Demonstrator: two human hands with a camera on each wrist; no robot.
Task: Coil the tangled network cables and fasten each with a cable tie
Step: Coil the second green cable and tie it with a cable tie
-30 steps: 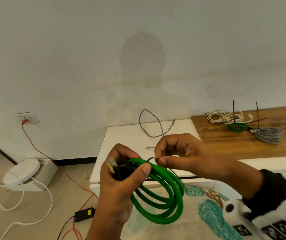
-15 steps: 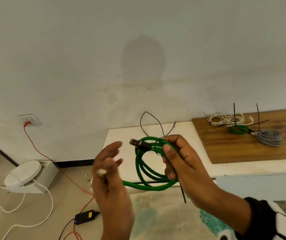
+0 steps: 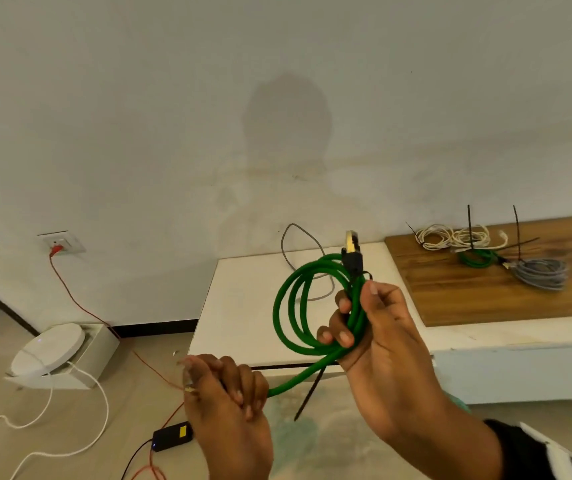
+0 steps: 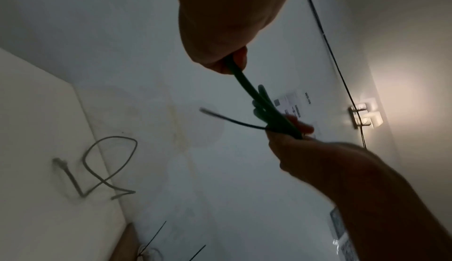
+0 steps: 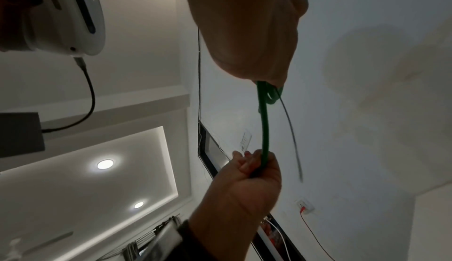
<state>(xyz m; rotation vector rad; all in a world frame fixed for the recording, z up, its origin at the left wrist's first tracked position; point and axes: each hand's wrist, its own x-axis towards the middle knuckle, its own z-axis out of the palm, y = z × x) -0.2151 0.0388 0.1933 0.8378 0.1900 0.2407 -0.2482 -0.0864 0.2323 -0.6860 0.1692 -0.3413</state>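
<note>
— Cable? Where?
— Green cable [image 3: 291,306], coiled, gripped in right hand [image 3: 378,337] above the white worktop [image 3: 243,306] front edge.
— Left hand [image 3: 229,389]?
— Fist round its loose end, over open floor.

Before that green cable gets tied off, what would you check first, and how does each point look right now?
1. Coil gripped by right hand: ok.
2. Loose tail tucked into coil: not ok; left hand holds it stretched out.
3. Cable tie at hand: ok, it hangs from the right hand.
4. Tie looped round the coil: cannot tell.
5. Plug clear of the grip: ok, it sticks up above.
</note>
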